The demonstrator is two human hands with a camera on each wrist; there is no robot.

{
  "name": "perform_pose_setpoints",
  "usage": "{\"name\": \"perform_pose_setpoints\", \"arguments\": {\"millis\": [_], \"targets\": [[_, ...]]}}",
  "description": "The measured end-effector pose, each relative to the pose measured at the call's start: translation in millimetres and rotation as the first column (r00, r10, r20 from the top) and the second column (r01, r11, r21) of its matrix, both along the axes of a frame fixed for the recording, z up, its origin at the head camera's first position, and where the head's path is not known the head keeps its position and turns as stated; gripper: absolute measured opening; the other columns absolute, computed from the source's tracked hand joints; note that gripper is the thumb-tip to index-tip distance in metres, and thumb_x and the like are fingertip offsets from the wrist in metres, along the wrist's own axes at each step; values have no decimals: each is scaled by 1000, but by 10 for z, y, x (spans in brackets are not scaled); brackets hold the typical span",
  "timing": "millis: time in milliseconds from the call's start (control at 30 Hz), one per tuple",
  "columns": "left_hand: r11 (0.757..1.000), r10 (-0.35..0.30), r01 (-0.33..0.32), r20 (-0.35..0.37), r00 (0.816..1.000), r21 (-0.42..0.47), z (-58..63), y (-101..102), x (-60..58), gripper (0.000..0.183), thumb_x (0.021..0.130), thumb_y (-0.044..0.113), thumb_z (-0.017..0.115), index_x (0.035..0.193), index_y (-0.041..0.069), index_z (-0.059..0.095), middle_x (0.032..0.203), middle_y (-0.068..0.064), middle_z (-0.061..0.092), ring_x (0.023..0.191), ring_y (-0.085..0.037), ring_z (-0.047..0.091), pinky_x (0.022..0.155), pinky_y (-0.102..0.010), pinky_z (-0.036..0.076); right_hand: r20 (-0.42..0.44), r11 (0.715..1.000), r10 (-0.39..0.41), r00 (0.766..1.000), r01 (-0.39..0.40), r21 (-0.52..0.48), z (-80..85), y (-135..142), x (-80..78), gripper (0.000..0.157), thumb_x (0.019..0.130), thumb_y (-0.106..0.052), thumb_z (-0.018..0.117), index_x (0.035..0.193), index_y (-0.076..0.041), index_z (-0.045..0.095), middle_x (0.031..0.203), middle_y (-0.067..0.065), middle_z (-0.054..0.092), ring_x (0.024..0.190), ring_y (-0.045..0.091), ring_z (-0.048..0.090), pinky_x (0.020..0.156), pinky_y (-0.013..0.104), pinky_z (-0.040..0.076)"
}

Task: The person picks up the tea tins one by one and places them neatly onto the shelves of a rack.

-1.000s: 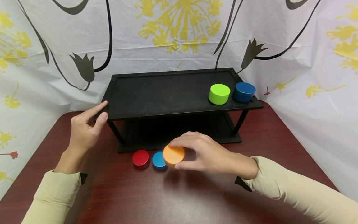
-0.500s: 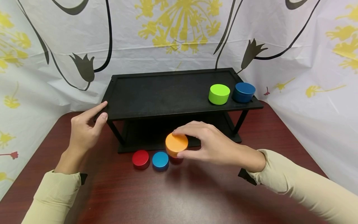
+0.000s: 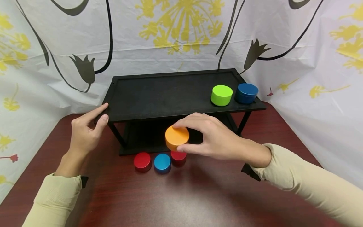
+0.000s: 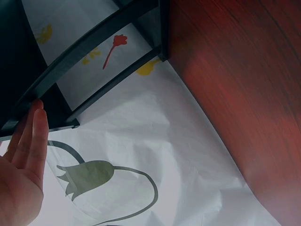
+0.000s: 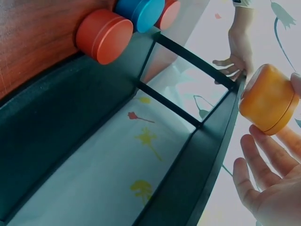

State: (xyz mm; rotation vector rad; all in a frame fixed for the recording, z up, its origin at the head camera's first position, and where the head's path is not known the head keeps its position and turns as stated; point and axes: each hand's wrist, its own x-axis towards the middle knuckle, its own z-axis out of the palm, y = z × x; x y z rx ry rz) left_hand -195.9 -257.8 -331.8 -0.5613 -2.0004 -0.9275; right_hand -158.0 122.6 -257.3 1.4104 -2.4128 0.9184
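The right hand [image 3: 210, 136] pinches the orange tin [image 3: 177, 138], now higher, before the shelf [image 3: 158, 94] — uncovering a red tin [image 3: 179, 159] on the tabletop [image 3: 141, 198], so the lift seems under way. The left hand [image 3: 85, 134], fingers straight, touches the shelf's front-left corner.

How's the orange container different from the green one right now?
The orange container is held up in the right hand, while the green container rests on top of the black shelf. The orange container is nearer the person; the green container stands farther back, beside a dark blue container. Both are short, round cylinders with flat tops.
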Motion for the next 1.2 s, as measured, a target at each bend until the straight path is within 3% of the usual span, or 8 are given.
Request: {"name": "perform_pose_setpoints", "arguments": {"millis": [633,967,1200], "targets": [[1000,-10,10,11,1000,1,-9,-26,-8,33,93,20,64,124,12,72,77,4,66,64,4,47,61,-17,36,-37,998,-53,998,52,-27,229,42,-151,49,83,-27,82,125,-8,68,118,-2,67,110,14,55,94,33,46],[1000,-14,14,14,1000,4,-9,-26,-8,33,93,20,64,124,11,72,77,5,65,63,4,46,61,-17,36,-50,989,-150,987,150,8,349,81,-269,48,84,-30,81,125,-9,69,116,1,66,118,17,49,97,38,44],[1000,-11,11,17,1000,-1,-6,-23,-3,33,93,20,64,124,12,72,77,3,66,64,4,47,60,-20,36,-41,984,-178,983,179,21,398,124,-334,48,84,-29,81,125,-8,68,117,2,66,119,18,48,97,38,44]]}}
